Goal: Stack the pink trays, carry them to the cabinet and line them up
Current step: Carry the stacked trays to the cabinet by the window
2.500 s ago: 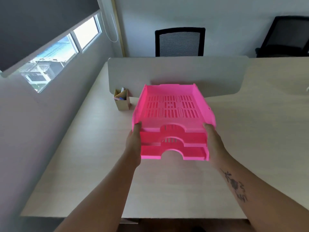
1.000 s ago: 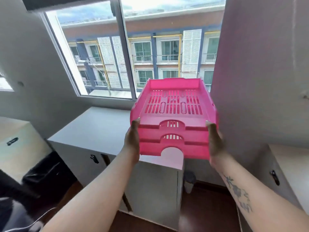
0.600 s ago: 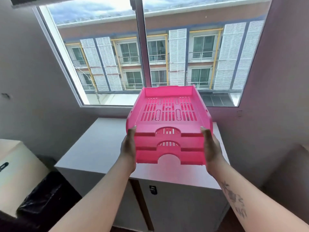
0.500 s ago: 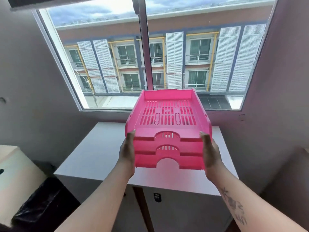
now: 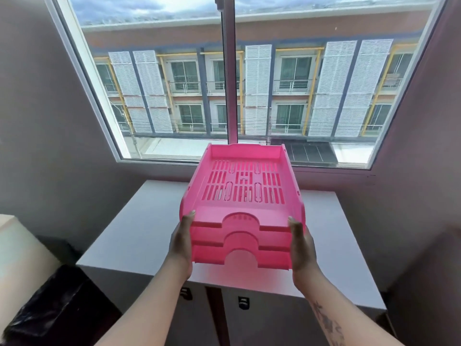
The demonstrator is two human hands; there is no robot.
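Three pink slotted trays (image 5: 243, 203) sit nested in one stack, held in the air over the white cabinet top (image 5: 134, 231). My left hand (image 5: 180, 242) grips the stack's left front corner and my right hand (image 5: 301, 245) grips its right front corner. The stack tilts slightly, front edge toward me, and hangs above the cabinet's front middle without touching it. Pink light from the trays falls on the cabinet surface below.
A large window (image 5: 234, 83) rises behind the cabinet, with dark walls on both sides. The cabinet has two doors with small handles (image 5: 243, 302). A black bag (image 5: 55, 308) and a pale cabinet (image 5: 17, 250) stand at the lower left.
I lifted the stack from the desk, turned to the window and walked up to the white cabinet. The trays now hang lower and closer over its top; both hands keep the same grip.
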